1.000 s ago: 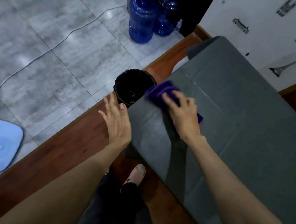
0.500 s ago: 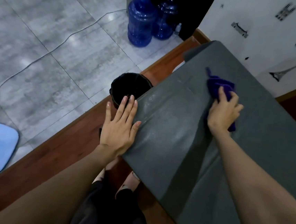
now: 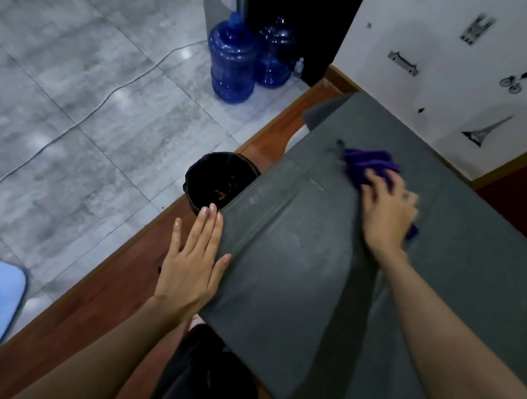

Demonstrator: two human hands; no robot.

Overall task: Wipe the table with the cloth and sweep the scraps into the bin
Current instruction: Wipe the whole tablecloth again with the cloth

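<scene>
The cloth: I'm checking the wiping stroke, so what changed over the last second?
The right hand carried the purple cloth from the table edge by the bin out across the table toward the wall. The left hand settled flat against the table's edge. The bin stayed put.

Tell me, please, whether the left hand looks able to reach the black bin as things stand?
Probably yes: the left hand lies flat at the grey table's edge, fingertips almost at the black round bin, nothing between.
</scene>
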